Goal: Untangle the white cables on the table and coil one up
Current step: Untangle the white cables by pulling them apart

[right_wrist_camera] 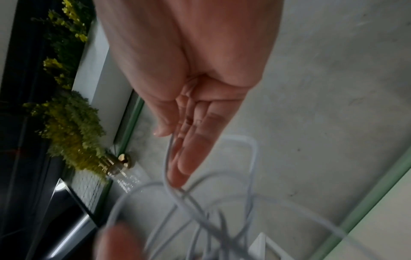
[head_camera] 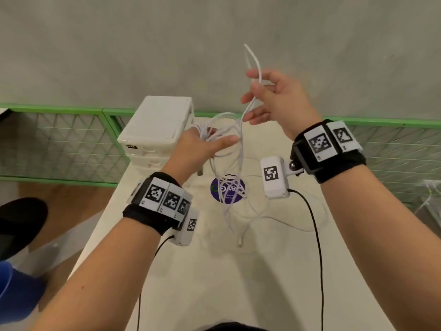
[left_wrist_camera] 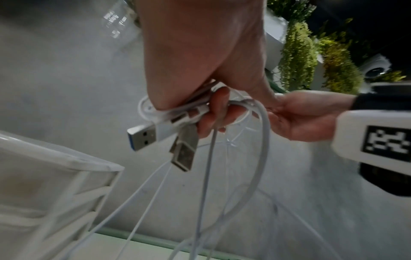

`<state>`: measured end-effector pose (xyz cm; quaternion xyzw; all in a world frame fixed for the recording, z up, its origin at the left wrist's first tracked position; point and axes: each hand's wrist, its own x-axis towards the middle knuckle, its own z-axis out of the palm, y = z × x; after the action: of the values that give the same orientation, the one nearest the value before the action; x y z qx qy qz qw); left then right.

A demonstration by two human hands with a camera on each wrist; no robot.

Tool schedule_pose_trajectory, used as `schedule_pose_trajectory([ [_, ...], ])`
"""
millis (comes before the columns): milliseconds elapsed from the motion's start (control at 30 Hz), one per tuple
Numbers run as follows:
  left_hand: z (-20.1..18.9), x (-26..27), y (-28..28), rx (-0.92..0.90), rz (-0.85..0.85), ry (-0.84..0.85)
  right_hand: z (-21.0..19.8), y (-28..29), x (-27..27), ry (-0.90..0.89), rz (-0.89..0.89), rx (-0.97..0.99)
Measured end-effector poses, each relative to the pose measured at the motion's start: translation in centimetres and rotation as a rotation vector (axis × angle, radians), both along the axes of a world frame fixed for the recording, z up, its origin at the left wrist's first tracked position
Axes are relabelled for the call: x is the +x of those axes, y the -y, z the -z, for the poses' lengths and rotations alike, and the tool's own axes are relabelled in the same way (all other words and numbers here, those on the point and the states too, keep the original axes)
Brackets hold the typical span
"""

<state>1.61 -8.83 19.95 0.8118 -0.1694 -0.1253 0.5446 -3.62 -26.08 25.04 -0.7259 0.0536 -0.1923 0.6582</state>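
Note:
My left hand (head_camera: 205, 144) is raised over the table (head_camera: 191, 271) and grips a bunch of tangled white cables (head_camera: 239, 149). In the left wrist view its curled fingers (left_wrist_camera: 219, 112) clamp the strands near two USB plugs (left_wrist_camera: 144, 136), and loops hang down below. My right hand (head_camera: 269, 101) is higher and to the right. Its fingers are spread, and one white strand (head_camera: 259, 68) is pinched at the thumb and arcs above it. The right wrist view shows that strand (right_wrist_camera: 167, 163) leaving the hand (right_wrist_camera: 189, 123) toward blurred loops. Cable ends trail onto the table by a purple sticker (head_camera: 216, 187).
A white plastic drawer box (head_camera: 155, 123) stands at the table's back left, right beside my left hand. A green mesh fence (head_camera: 59, 139) runs behind the table before a grey wall. Black leads (head_camera: 317, 235) hang from the wrist cameras. A dark shoe (head_camera: 21, 218) is at the left.

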Motion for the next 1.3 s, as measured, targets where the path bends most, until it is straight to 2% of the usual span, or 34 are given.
schedule_pose_trajectory([
  [133,0.7,-0.6,1.7,-0.003,0.017,-0.002,-0.4,-1.1,0.0,0.025,-0.029,0.000],
  [233,1.9,-1.1,2.3,0.095,0.092,-0.001,-1.6,-0.6,-0.4,0.111,0.022,0.070],
  [367,3.4,-1.4,2.4,0.141,0.123,-0.028,-3.0,0.6,-0.8,0.210,0.110,0.053],
  [567,6.7,2.1,-1.0,0.486,0.000,0.142,-4.0,5.8,-2.0,0.365,0.294,0.033],
  [700,8.4,4.4,-5.6,0.625,-0.146,0.133,-2.7,10.1,-3.5,0.358,0.578,-0.060],
  [767,8.7,4.7,-6.7,0.632,-0.214,0.100,-0.7,11.4,-3.6,0.284,0.686,-0.164],
  [833,8.6,4.5,-6.8,0.569,-0.236,0.065,2.4,11.9,-3.3,0.111,0.688,-0.304],
  [933,7.2,3.9,-5.9,0.344,-0.283,-0.031,7.3,11.2,-2.9,-0.181,0.531,-0.516],
  [1033,5.1,3.6,-4.6,0.148,-0.319,-0.048,10.6,9.8,-3.1,-0.624,0.482,-0.727],
  [1067,4.3,3.7,-4.2,0.098,-0.321,-0.039,11.4,9.2,-3.3,-0.704,0.490,-0.807],
  [1100,3.5,3.7,-3.9,0.055,-0.323,-0.031,12.1,8.4,-3.5,-0.683,0.504,-0.868],
  [1167,2.4,3.8,-3.2,-0.025,-0.319,-0.029,13.2,6.7,-3.8,-0.452,0.488,-0.908],
  [1233,1.5,4.0,-2.6,-0.108,-0.319,-0.026,14.0,4.7,-4.1,-0.327,0.307,-0.793],
  [1300,0.6,4.2,-2.0,-0.187,-0.332,-0.041,15.3,2.5,-4.5,-0.411,0.052,-0.651],
])
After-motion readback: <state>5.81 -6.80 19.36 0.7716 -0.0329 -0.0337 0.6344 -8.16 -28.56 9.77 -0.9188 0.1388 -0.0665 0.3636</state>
